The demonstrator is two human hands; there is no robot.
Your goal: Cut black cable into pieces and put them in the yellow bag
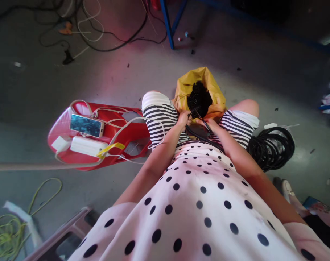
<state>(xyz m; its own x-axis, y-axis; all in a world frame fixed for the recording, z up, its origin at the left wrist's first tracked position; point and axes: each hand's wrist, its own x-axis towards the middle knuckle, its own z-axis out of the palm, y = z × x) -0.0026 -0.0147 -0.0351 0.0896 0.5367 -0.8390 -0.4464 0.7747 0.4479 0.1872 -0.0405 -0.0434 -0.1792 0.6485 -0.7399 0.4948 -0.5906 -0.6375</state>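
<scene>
Both hands work close together over my lap, at the near rim of an open yellow bag (182, 85). A tangle of black strips or ties (199, 98) fills the bag's mouth. My left hand (184, 119) is closed, pinching a black cable (199, 137) near one end. The cable runs across my lap towards the right. My right hand (209, 125) is closed round a dark, cable-like piece a short way to the right. A thin dark tip sticks out between the hands; what it belongs to is too small to tell.
To the left, a red plastic stool (118, 134) on its side bears a phone (86, 125), a white power bank (88, 146) and cords. Coiled black cable (276, 146) lies right. Loose cables (113, 49) and a blue metal leg (167, 25) are ahead. Another person's shoe (287, 186) shows lower right.
</scene>
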